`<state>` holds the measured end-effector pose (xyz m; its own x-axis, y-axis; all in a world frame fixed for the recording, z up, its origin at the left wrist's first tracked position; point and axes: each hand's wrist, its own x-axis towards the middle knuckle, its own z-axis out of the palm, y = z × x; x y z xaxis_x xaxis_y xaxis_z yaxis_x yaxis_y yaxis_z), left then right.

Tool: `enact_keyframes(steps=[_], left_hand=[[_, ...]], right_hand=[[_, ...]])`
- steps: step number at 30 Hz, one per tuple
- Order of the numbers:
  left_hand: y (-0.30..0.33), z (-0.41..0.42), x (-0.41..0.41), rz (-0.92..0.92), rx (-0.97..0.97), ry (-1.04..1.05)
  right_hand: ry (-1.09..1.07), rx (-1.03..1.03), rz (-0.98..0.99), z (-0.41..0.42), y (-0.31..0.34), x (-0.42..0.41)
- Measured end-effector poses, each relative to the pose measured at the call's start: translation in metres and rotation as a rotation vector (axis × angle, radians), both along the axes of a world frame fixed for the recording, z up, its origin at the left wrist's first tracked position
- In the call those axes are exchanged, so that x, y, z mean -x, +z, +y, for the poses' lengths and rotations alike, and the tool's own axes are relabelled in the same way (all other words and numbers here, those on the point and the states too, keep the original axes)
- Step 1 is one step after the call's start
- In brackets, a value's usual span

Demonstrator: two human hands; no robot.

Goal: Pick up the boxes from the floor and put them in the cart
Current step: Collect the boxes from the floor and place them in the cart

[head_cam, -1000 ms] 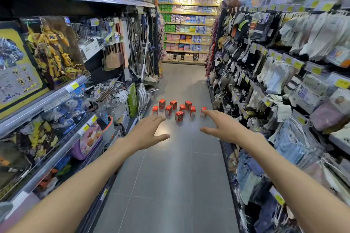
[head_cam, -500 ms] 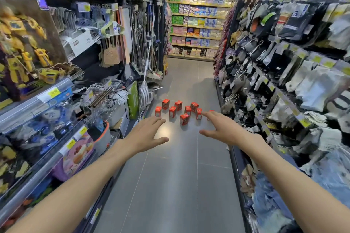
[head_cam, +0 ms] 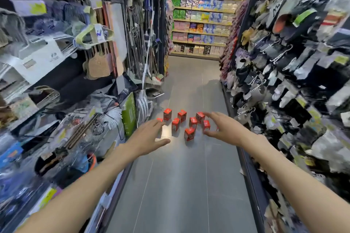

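Several small red boxes (head_cam: 189,133) stand in a loose cluster on the grey tiled floor of a shop aisle, ahead of me. My left hand (head_cam: 149,137) is stretched forward, fingers apart and empty, its fingertips overlapping the leftmost box (head_cam: 159,119) in the picture. My right hand (head_cam: 224,128) is also held out open and empty, just right of the cluster, partly covering a box at its edge. No cart is in view.
Shelves with hanging household goods and brooms (head_cam: 145,58) line the left side. Racks of socks and slippers (head_cam: 284,66) line the right. A shelf wall of packaged goods (head_cam: 202,15) closes the aisle's far end. The floor (head_cam: 180,185) runs between them.
The view has moved forward along the aisle, so the boxes appear larger and nearer. Both hands stay outstretched and open, now overlapping the cluster's edges.
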<state>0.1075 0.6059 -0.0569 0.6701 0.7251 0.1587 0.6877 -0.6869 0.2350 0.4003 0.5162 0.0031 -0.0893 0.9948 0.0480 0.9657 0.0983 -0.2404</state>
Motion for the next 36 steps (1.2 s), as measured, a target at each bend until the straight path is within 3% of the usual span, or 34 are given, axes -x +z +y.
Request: enact_keyframes(steps=[7,15,24,31,36], left_hand=[[-0.017,0.193,-0.063,0.058,0.005,0.047],[-0.004,0.39,-0.122,-0.005,0.01,0.099],[-0.048,0.635,-0.18,-0.083,0.101,0.155],[-0.08,0.804,-0.232,-0.043,0.148,0.139],[-0.137,0.9,-0.263,-0.009,0.264,0.208]], right_hand=[[-0.003,0.04,0.046,0.2,-0.017,-0.073],[0.062,0.017,0.005,0.422,-0.017,-0.131],[0.056,0.085,0.031,0.652,-0.063,-0.191],[0.048,0.112,0.077,0.813,-0.096,-0.238],[0.088,0.133,0.107,0.917,-0.148,-0.271]])
